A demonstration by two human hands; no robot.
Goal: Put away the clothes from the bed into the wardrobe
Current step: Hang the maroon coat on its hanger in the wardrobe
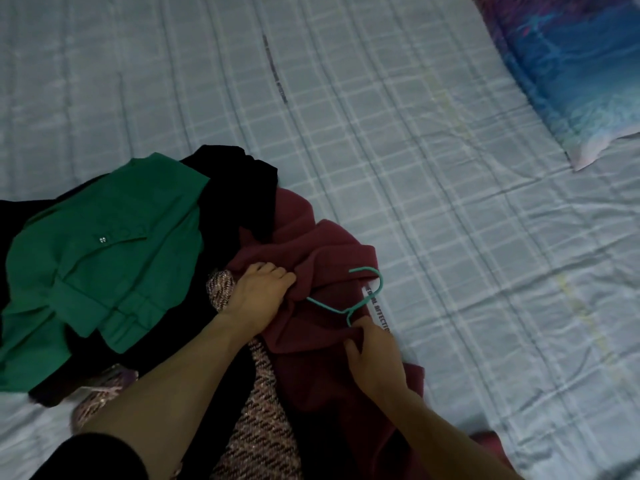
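Hanger (349, 299) hook points up-right on maroon garment (311, 237).

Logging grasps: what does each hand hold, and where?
Both grip the maroon garment: left hand bunches its middle fabric; right hand pinches it at the hanger neck.

You look down in dim light on a bed (398, 140) under pale-blue checked sheet, blue-patterned pillow (581, 74) upper right.
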